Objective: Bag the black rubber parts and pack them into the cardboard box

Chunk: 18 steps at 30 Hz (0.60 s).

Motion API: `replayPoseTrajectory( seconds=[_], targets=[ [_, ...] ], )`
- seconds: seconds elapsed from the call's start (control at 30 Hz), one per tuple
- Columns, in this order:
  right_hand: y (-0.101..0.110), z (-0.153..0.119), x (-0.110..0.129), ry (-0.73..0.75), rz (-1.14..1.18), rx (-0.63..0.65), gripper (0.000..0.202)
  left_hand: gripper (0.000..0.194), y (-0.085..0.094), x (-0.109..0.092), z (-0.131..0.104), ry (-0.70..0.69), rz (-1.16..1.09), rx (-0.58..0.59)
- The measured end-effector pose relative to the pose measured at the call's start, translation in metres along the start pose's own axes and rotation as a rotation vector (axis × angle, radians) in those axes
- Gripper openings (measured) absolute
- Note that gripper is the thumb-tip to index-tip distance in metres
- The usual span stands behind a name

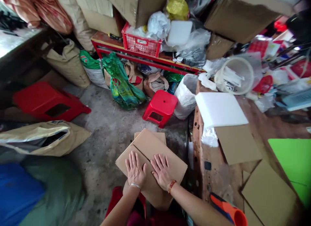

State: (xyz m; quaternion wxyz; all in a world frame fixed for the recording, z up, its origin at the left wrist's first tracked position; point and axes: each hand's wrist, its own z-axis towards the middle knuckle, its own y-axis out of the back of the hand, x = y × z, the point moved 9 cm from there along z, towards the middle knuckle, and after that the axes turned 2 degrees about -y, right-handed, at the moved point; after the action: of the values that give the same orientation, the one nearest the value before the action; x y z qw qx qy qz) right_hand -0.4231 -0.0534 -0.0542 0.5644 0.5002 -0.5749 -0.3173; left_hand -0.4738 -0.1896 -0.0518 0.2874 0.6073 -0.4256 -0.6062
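A brown cardboard box [148, 141] rests before me, low over my lap, with two top flaps lying nearly closed and a dark narrow gap between them. My left hand [136, 171] lies flat on the left flap, fingers spread, a pale bangle at the wrist. On the right flap my right hand [162, 172] is also spread flat, a reddish beaded bracelet at its wrist. Neither hand grips anything. Another piece of cardboard [162, 136] shows just behind the box. What supports the box is mostly hidden.
A wooden table [202, 174] at right holds white foam [221, 108], cardboard sheets [267, 193], a green sheet [291, 161] and an orange tape dispenser [239, 217]. Red stools [163, 104] and sacks [68, 62] stand on the floor; a red bench [107, 44] is behind.
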Motion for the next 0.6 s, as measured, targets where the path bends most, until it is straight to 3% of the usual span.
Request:
replayPoseTrajectory(
  seconds=[0.1,0.2,0.27,0.33,0.4,0.43,0.5,0.6],
  targets=[
    [-0.007,-0.008,0.003,0.026,-0.018,-0.005,0.062,0.057,0.013,0.0,0.015,0.057,0.023,-0.08],
    [-0.004,-0.009,0.009,0.025,-0.011,0.013,0.062,0.063,0.025,0.001,0.054,0.104,0.053,-0.16],
    [0.003,-0.008,0.012,-0.006,0.06,0.028,0.059,0.062,0.024,0.004,0.082,0.102,0.072,-0.161],
    [0.019,0.002,0.002,-0.06,0.279,0.061,0.054,0.053,0.018,0.009,0.1,0.085,0.081,-0.127],
    [0.046,0.026,-0.028,-0.125,0.584,0.11,0.047,0.049,0.012,0.014,0.107,0.079,0.092,-0.105],
    [0.065,0.044,-0.051,-0.152,0.631,0.115,0.049,0.049,0.01,0.016,0.108,0.081,0.099,-0.104],
    [0.107,0.087,-0.11,-0.23,0.652,0.065,0.063,0.049,0.007,0.018,0.108,0.081,0.115,-0.108],
    [0.148,0.138,-0.19,-0.41,0.598,-0.094,0.046,0.047,0.005,0.017,0.111,0.076,0.138,-0.115]
  ],
)
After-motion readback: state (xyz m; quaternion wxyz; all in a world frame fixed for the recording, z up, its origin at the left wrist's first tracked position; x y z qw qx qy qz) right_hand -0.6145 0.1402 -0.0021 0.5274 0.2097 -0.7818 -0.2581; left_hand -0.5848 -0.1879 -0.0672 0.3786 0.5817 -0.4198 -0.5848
